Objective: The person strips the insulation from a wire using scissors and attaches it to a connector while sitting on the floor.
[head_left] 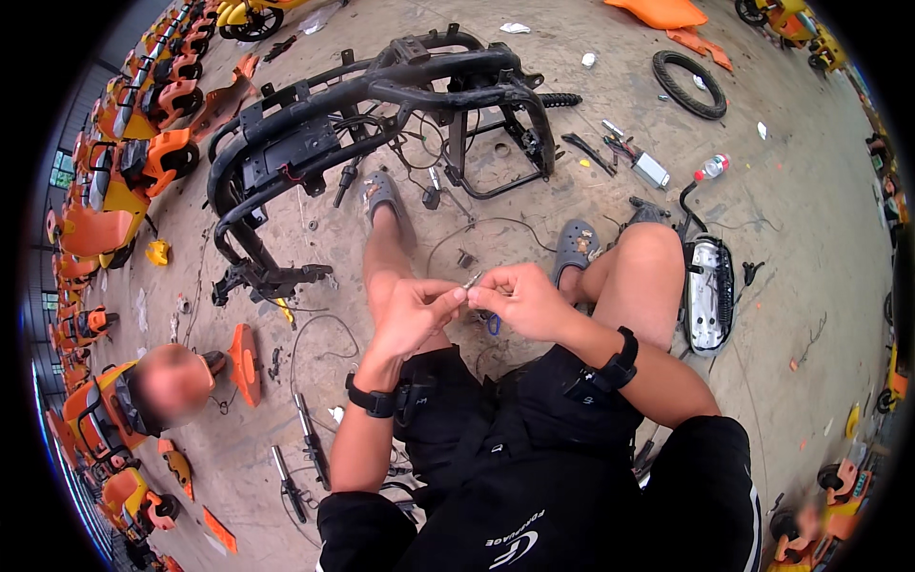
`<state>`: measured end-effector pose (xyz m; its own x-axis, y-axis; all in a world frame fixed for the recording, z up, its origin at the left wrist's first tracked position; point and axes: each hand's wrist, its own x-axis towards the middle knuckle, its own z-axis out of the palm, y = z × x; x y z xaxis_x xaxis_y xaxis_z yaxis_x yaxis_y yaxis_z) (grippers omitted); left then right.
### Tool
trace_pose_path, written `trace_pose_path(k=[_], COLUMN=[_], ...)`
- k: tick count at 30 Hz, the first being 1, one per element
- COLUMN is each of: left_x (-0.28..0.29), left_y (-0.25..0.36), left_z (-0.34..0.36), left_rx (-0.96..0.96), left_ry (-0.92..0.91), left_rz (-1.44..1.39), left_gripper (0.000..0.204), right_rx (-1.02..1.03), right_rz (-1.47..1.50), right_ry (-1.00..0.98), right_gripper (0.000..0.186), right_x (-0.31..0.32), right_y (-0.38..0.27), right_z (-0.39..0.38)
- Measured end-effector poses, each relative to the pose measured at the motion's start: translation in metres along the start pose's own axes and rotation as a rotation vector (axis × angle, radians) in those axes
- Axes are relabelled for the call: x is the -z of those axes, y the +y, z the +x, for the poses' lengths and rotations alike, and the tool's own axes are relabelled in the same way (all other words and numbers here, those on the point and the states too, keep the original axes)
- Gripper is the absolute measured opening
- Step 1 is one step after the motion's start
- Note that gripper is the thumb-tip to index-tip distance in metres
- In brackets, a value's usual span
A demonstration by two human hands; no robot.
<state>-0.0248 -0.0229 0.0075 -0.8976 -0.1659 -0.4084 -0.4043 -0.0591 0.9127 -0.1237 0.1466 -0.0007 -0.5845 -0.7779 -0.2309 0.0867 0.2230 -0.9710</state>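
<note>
A small metallic-looking piece (473, 280), too tiny to identify, is pinched between the nearly closed fingertips of the left hand (417, 313) and right hand (522, 299), just beyond the black shorts (543, 391). It is best gripped lightly, with both hands steadied and the piece kept unobscured.

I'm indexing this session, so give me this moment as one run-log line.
left hand: pinching small metallic piece | right hand: pinching same piece | detail: too small to tell | ahead: black frame on floor
</note>
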Motion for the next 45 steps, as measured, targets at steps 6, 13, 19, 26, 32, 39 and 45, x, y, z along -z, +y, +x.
trace_pose_path(k=[6, 13, 19, 26, 32, 39, 45], left_x=[0.003, 0.007, 0.004, -0.017, -0.022, 0.004, 0.000], left_y=[0.001, 0.008, 0.019, 0.026, 0.014, 0.011, 0.018], left_z=[-0.006, -0.017, -0.026, -0.027, -0.015, -0.017, -0.019], left_rx=[0.082, 0.082, -0.032, -0.248, -0.310, -0.136, 0.137], left_ry=[-0.091, -0.219, -0.413, -0.356, -0.004, -0.039, -0.073], left_rz=[-0.379, -0.370, 0.240, 0.914, 0.961, 0.374, -0.255], left_gripper=[0.020, 0.021, 0.021, 0.014, 0.012, 0.020, 0.021], right_rx=[-0.033, -0.251, -0.138, 0.031, -0.063, -0.337, -0.335], right_rz=[0.172, 0.315, -0.054, -0.590, -0.279, 0.339, 0.456], right_ry=[-0.090, -0.252, -0.466, -0.331, -0.264, -0.298, -0.277], right_gripper=[0.021, 0.020, 0.024, 0.020, 0.022, 0.025, 0.026], right_x=[0.000, 0.010, 0.015, 0.001, 0.002, 0.004, 0.001], right_y=[0.005, -0.004, -0.001, -0.007, -0.012, -0.015, -0.016], right_z=[0.003, 0.003, -0.001, -0.006, -0.004, -0.006, -0.005])
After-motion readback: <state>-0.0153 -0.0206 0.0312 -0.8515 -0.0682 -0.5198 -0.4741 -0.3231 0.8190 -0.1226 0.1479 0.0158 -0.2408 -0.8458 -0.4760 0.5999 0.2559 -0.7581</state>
